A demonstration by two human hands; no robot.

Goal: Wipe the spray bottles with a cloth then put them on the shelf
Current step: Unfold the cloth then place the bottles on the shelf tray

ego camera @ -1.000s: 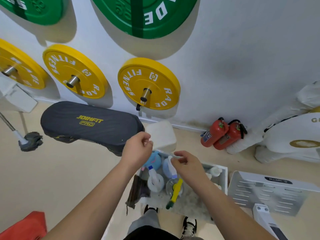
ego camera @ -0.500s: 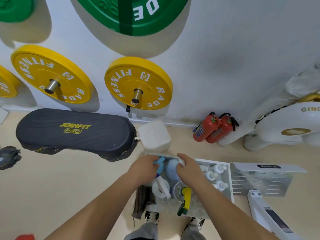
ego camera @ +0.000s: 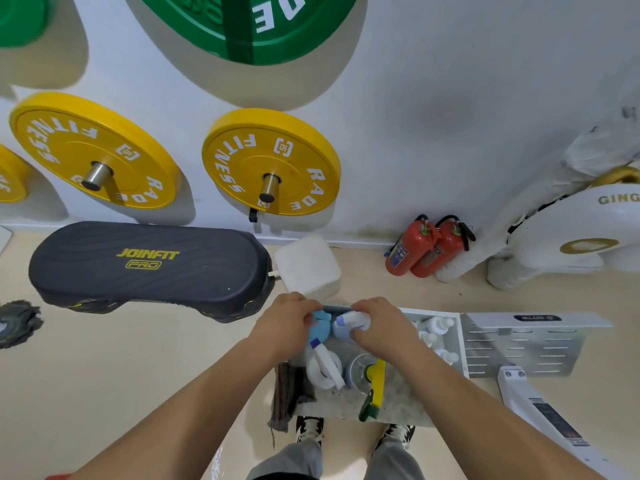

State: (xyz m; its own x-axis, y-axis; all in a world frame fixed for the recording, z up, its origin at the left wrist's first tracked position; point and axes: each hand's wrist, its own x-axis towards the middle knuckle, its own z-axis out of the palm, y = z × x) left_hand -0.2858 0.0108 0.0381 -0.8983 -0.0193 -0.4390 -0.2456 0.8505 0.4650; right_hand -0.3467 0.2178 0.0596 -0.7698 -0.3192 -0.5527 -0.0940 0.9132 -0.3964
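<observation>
Both hands drop from where they hovered a second ago and now sit low over the far end of the shelf point(ego camera: 462, 341), a white open-topped unit packed with bottles. Left hand point(ego camera: 284, 323) curls shut around a light blue cloth point(ego camera: 320, 327), bunching it so a wad faces the bottle beside it. Right hand point(ego camera: 375, 322) closes over the top of a pale blue spray bottle point(ego camera: 346, 323), fingers wrapped on its white head, apparently pinning it so the cloth can rub without tipping it. That bottle looks roughly upright, long axis running up toward the camera; which way its nozzle points I cannot tell, the hand covers it. Just nearer stands a white spray bottle point(ego camera: 323, 365), its nozzle slanting down-right in the view, and beside it a clear spray bottle with a yellow and green trigger point(ego camera: 374, 386), the trigger reaching toward the person's feet. Small white bottles point(ego camera: 434, 327) cluster at the right side. A dark striped rag point(ego camera: 287, 393) hangs off the left edge. Wiping looks just underway, cloth and bottle touching or very nearly
</observation>
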